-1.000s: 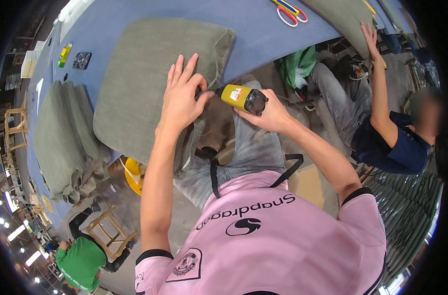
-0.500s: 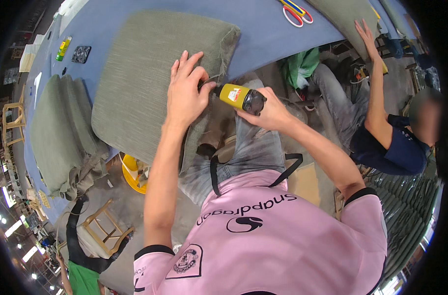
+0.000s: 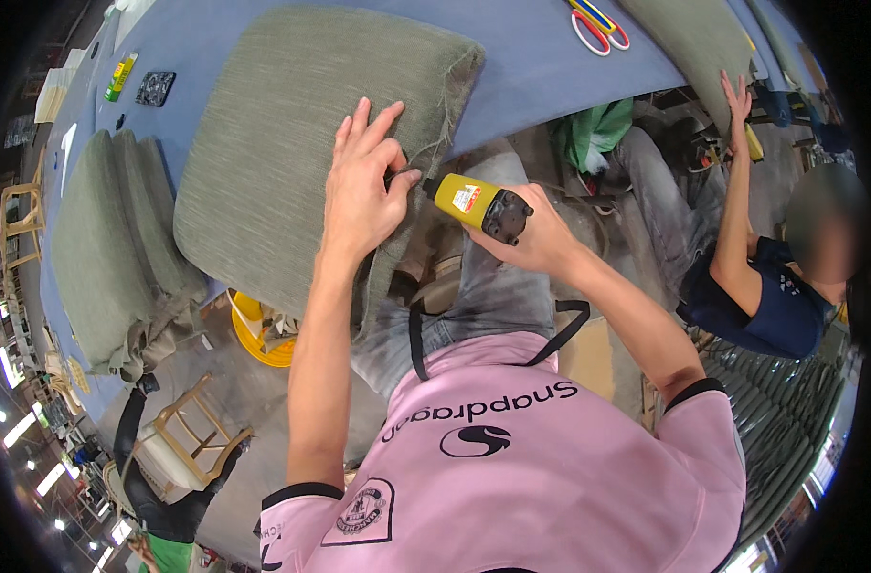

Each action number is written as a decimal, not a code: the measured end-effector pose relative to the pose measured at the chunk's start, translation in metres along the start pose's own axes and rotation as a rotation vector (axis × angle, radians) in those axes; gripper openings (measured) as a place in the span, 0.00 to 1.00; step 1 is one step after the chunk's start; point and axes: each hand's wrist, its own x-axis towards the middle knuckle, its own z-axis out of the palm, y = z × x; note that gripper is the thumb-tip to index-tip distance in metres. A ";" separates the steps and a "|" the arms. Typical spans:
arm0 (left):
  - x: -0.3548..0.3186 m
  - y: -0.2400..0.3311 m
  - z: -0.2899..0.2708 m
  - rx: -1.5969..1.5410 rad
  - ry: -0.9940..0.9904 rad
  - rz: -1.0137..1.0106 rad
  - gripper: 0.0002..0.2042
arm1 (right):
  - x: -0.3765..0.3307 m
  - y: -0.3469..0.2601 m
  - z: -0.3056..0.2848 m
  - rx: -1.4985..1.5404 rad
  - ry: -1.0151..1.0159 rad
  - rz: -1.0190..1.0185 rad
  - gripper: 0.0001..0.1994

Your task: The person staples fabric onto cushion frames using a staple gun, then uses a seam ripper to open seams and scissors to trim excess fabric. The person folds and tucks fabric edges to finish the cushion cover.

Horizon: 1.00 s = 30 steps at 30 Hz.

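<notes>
A grey-green fabric cushion (image 3: 287, 124) with frayed cloth at its right edge lies on the blue-covered table. My left hand (image 3: 364, 186) rests on it near that edge, middle fingers stretched over the top, forefinger and thumb bent together on the edge cloth. In my right hand (image 3: 541, 229) is a yellow-and-black handheld power tool (image 3: 466, 199), its narrow dark end pointing at the cushion edge beside my left thumb. The exact contact of tip and cloth is too small to make out.
Scissors (image 3: 600, 27) lie on the blue table (image 3: 541, 72). More cushions (image 3: 96, 253) are stacked left, near a dark phone-like slab (image 3: 156, 88). A yellow basin (image 3: 254, 329) stands below. A co-worker's hand (image 3: 738, 105) touches another cushion at right; another person is near a wooden chair frame (image 3: 195, 430).
The yellow-and-black tool and my right hand have shifted slightly right and down, with the tool tilted more. The co-worker's hand has lowered a little. My left hand keeps its place at the edge.
</notes>
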 end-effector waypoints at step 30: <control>0.033 0.000 0.010 0.121 0.138 -0.004 0.12 | -0.025 -0.012 -0.022 -0.009 0.000 0.162 0.13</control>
